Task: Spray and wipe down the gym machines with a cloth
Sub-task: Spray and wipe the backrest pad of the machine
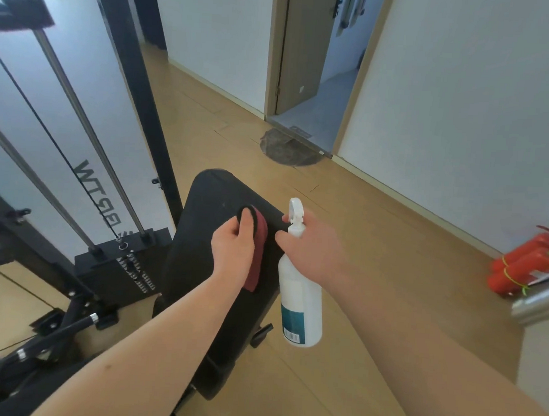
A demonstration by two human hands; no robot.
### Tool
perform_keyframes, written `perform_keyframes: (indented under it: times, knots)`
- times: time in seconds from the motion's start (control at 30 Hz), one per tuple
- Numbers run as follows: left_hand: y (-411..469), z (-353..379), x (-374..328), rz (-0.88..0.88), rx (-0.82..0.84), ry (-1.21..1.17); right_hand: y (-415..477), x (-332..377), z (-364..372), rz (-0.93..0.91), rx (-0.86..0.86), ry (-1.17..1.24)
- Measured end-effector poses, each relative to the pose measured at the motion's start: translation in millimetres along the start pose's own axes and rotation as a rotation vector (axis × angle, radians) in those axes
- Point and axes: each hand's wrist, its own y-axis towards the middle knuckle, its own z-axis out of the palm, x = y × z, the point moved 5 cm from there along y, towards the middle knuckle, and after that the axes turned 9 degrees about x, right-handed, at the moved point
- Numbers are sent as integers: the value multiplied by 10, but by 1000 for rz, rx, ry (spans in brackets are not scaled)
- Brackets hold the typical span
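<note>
Left grip (232,244) is clenched around the dark red cloth (260,239), holding it on the machine's black pad (209,197), up near the far end. Right grip (313,242), just beside it, is wrapped round the neck of the white spray bottle (299,299), which hangs by the pad's right edge. The weight stack (118,262) sits left, and red fire extinguishers (520,264) lie by the wall.
</note>
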Motion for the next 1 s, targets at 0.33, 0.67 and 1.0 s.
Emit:
perform_keyframes:
  times: [0.33, 0.67, 1.0]
  knots:
    - [-107, 319, 201, 417, 317, 490, 331, -278, -322, 24, 117, -30]
    - [-184, 436, 628, 197, -26, 653, 392, -443, -386, 108, 584, 35]
    - [-287, 795, 355, 548, 205, 1002, 364, -688, -440, 92, 646, 139]
